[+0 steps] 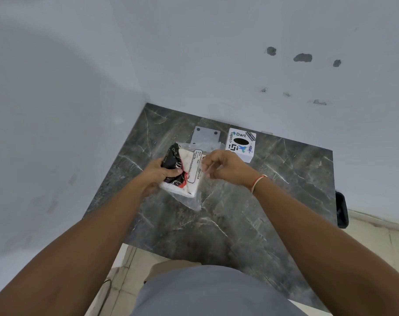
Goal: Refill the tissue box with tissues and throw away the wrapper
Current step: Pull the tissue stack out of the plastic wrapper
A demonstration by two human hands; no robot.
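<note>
A: Where's the risk, starting left of the tissue box (240, 144)?

B: The left hand (153, 174) has its fingers closed on the tissue pack (182, 176), held above the table (285, 190), down-left of the box. If that hold slackens while the wrapper is pulled, I'd expect the stack to slide out and fan apart.

A: And the other hand?

B: The right hand (226, 166), just below the box, pinches the clear wrapper (194, 201) with narrow fingers. A sharp tug could tear the film in strips or drag tissues with it.

A: Room to move?

B: The wall corner closes in left of and behind the box, and a grey plate (206, 134) lies just left of it. Below the box the table is bare up to its near edge. To the right it runs clear to the far edge, where a dark object (341, 210) sits past it, maybe a bin; I cannot tell.
</note>
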